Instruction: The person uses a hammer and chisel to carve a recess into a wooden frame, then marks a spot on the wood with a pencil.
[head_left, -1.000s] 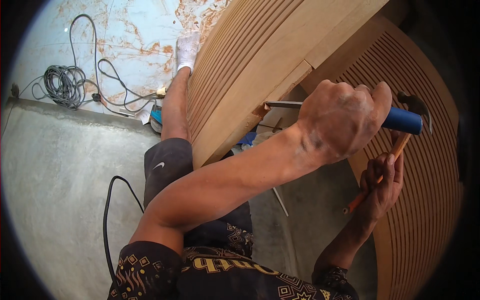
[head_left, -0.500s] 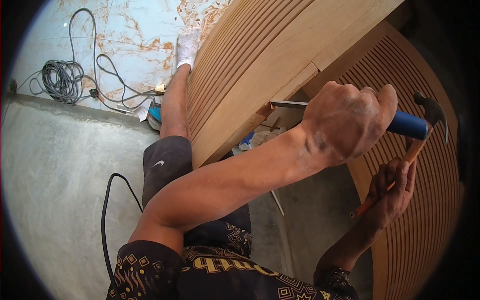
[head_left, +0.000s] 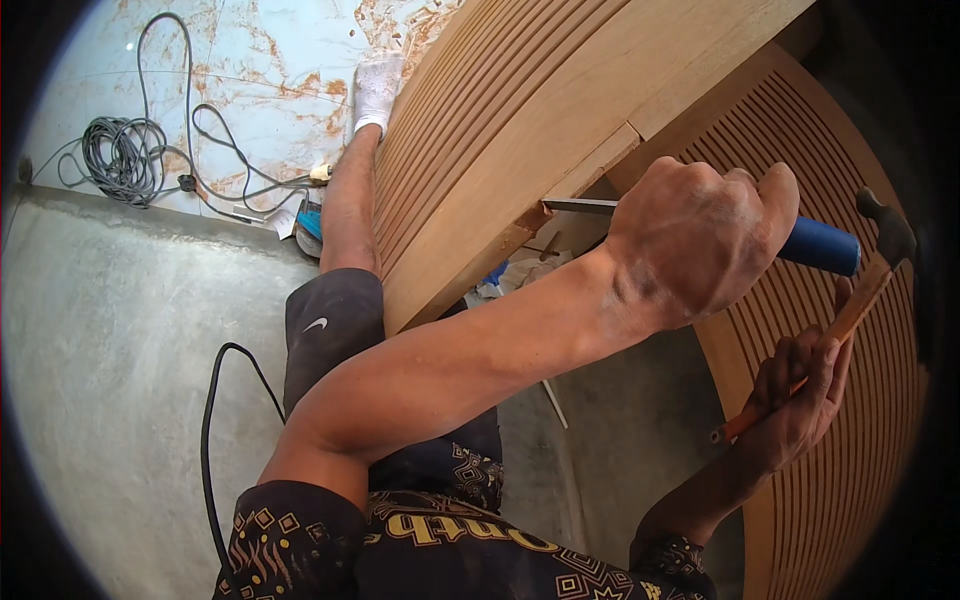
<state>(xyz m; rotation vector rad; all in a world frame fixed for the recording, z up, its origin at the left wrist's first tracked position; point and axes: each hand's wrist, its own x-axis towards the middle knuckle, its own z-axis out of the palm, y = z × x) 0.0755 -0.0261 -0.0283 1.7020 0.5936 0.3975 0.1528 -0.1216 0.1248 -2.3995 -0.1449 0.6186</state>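
Note:
My left hand (head_left: 700, 240) is wrapped round a chisel with a blue handle (head_left: 822, 247). The chisel's steel blade (head_left: 580, 206) points left, its tip at a rough notch (head_left: 522, 232) in the edge of a wooden panel (head_left: 560, 150) with a ribbed face. Lower right, my right hand (head_left: 800, 390) grips a claw hammer by its wooden handle (head_left: 852, 308). The hammer's dark metal head (head_left: 888, 228) is to the right of the chisel handle's end, with a gap between them.
A second ribbed, curved wooden panel (head_left: 860, 400) is on the right. Coiled grey cable (head_left: 118, 160) lies on the pale, dusty tiles at upper left, near a blue power tool (head_left: 310, 222). A black cord (head_left: 208, 420) runs along the grey concrete floor (head_left: 110, 380).
My right hand and the hammer have moved right, away from the end of the chisel handle. The left hand and chisel stay almost in place at the notch.

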